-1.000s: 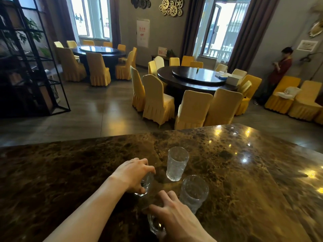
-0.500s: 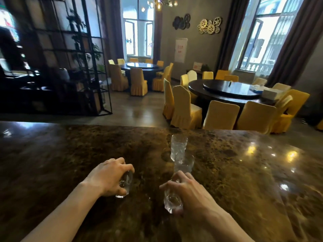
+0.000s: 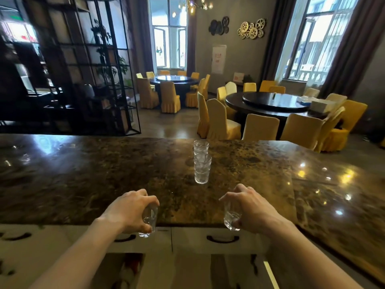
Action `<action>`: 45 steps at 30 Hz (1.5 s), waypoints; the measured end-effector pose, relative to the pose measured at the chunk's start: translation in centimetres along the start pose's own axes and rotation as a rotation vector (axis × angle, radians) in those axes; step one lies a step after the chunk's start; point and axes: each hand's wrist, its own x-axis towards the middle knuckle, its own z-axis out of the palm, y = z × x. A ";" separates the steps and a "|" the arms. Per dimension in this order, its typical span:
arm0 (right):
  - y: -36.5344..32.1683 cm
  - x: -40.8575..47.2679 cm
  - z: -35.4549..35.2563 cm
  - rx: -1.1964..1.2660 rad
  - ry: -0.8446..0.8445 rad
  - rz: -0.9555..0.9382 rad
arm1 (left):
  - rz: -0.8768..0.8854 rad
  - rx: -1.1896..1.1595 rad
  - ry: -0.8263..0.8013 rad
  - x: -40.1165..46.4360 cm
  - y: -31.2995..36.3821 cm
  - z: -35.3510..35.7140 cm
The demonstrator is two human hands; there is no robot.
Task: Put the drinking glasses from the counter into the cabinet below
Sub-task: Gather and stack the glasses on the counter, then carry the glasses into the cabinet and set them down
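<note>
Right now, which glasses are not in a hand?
The two glasses left on the counter: the near glass and the far glass behind it. The left hand and right hand each grip another.

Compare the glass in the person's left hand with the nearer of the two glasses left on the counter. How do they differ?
The held glass is lifted, at the counter's near edge; the counter glass stands upright mid-counter. The left hand wraps the first; nothing touches the second. Both are clear, empty tumblers.
</note>
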 end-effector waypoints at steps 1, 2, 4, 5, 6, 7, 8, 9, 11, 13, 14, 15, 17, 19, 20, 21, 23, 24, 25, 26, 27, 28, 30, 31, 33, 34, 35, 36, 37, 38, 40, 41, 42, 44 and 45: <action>-0.1 -0.7 -0.1 -0.007 0.002 0.012 | 0.008 0.008 0.005 -0.5 0.1 0.0; -0.6 -1.4 -0.1 -0.007 0.007 0.019 | 0.014 0.009 0.011 -1.2 0.3 0.0; -1.6 -2.4 -0.1 0.002 0.025 0.030 | 0.007 -0.008 0.031 -2.4 0.1 0.2; -2.3 -2.8 0.0 0.008 0.036 0.035 | 0.012 -0.015 0.039 -2.9 -0.2 0.2; -3.1 -3.2 0.3 0.013 0.039 0.040 | 0.015 -0.016 0.035 -3.6 -0.5 0.2; -3.8 -3.5 0.6 0.019 0.035 0.042 | 0.018 -0.021 0.037 -4.1 -0.8 0.3; -4.7 -3.9 1.0 0.026 0.026 0.040 | 0.017 -0.029 0.038 -4.7 -1.1 0.6; -5.6 -4.2 1.5 0.031 0.014 0.040 | 0.018 -0.038 0.040 -5.2 -1.4 1.0; -7.3 -4.4 2.8 0.036 -0.011 0.043 | 0.019 -0.043 0.024 -6.3 -2.1 2.2; -8.9 -4.7 4.7 0.064 -0.034 0.054 | 0.017 -0.059 -0.004 -7.3 -2.7 3.9; -9.5 -4.8 5.8 0.079 -0.039 0.054 | 0.017 -0.074 -0.016 -7.8 -3.0 5.0; -10.1 -4.9 6.9 0.082 -0.046 0.058 | 0.017 -0.081 -0.030 -8.2 -3.4 6.3; -10.8 -4.8 9.7 0.090 -0.060 0.054 | 0.011 -0.108 -0.063 -8.8 -3.9 9.0; -11.2 -4.7 13.0 0.098 -0.072 0.059 | 0.002 -0.125 -0.091 -9.1 -4.3 12.3; -11.3 -4.7 14.9 0.102 -0.074 0.064 | -0.005 -0.131 -0.096 -9.1 -4.5 14.1; -11.1 -4.4 17.1 0.104 -0.090 0.068 | -0.009 -0.137 -0.111 -9.0 -4.6 16.1; -10.4 -3.9 21.4 0.127 -0.110 0.086 | -0.024 -0.153 -0.135 -8.6 -4.8 20.2; -10.1 -3.7 23.7 0.136 -0.129 0.096 | -0.039 -0.156 -0.146 -8.2 -4.7 22.5; -9.5 -3.4 26.2 0.152 -0.146 0.095 | -0.044 -0.177 -0.162 -7.8 -4.8 24.9; -9.0 -3.1 28.5 0.160 -0.166 0.098 | -0.058 -0.197 -0.167 -7.1 -4.8 27.1; -8.2 -2.4 31.0 0.155 -0.172 0.080 | -0.048 -0.214 -0.161 -6.3 -4.9 29.7; -7.9 -2.1 32.3 0.133 -0.181 0.080 | -0.064 -0.214 -0.147 -5.7 -5.0 30.9; -6.5 -1.0 37.7 0.120 -0.204 0.074 | -0.086 -0.223 -0.170 -3.8 -5.2 36.3; -6.0 -0.3 39.7 0.117 -0.206 0.070 | -0.093 -0.228 -0.175 -3.0 -5.4 38.3; -5.1 0.9 45.3 0.098 -0.200 0.049 | -0.138 -0.214 -0.183 -1.4 -5.7 43.9; -4.9 1.7 47.7 0.101 -0.197 0.050 | -0.155 -0.213 -0.174 -0.4 -6.0 46.5; -4.4 2.5 50.9 0.109 -0.192 0.049 | -0.176 -0.211 -0.170 0.5 -6.4 49.6; -4.2 3.3 54.0 0.116 -0.207 0.054 | -0.181 -0.204 -0.168 1.6 -7.0 52.6; -4.1 4.1 57.0 0.124 -0.232 0.069 | -0.199 -0.207 -0.185 2.5 -7.5 55.4; -3.9 5.0 60.0 0.149 -0.245 0.087 | -0.213 -0.215 -0.184 3.6 -8.1 58.5; -3.7 6.8 66.4 0.192 -0.249 0.112 | -0.217 -0.239 -0.183 6.0 -9.5 64.5; -3.6 7.7 69.8 0.215 -0.230 0.111 | -0.213 -0.253 -0.187 7.3 -10.2 67.5; -3.5 8.5 73.0 0.243 -0.211 0.115 | -0.199 -0.250 -0.180 8.7 -10.9 70.3; -3.1 10.1 79.1 0.309 -0.149 0.113 | -0.175 -0.216 -0.162 11.5 -12.2 75.7; -3.0 10.9 81.4 0.333 -0.115 0.102 | -0.163 -0.200 -0.152 13.1 -12.7 77.8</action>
